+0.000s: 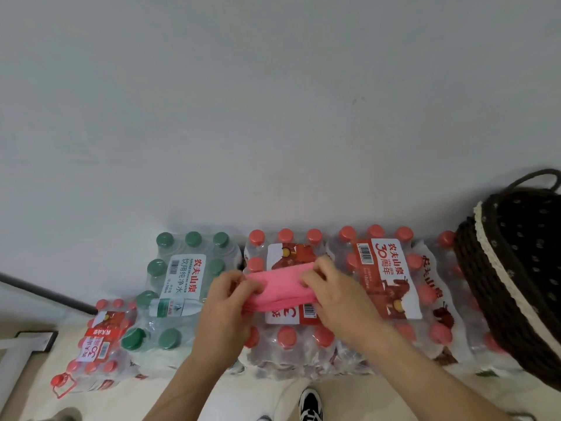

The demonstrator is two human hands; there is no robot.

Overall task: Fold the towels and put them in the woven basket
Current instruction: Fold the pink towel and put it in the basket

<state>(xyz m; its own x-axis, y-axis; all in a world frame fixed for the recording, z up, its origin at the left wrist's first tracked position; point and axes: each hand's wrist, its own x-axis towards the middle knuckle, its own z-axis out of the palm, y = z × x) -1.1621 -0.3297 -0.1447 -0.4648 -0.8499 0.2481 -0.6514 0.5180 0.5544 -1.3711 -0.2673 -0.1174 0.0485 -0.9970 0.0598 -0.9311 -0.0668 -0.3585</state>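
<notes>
While the pink towel (279,288) was stretched between both hands, it sat over the red-capped pack of water bottles (285,344), and I honestly couldn't tell if it touched the plastic wrap or hung just clear of it. The left grip (230,296) had its fingers curled round the towel's left end. The right grip (331,293) was pinching the right end, so both were clamped on cloth.

The towel looked small, light and totally floppy, already doubled into a thick strip with layered edges showing along the bottom. Soft stuff like that sags in the middle and the layers slide apart, so my guess is you'd want to hold it at the ends or corners and keep it taut. The bumpy bottle caps looked like a lousy surface to press a crease on.

The woven basket (476,278) sat at the far right, well apart from the towel, with no towel visible in the part that showed. A green-capped pack (182,268) was off to the left.
</notes>
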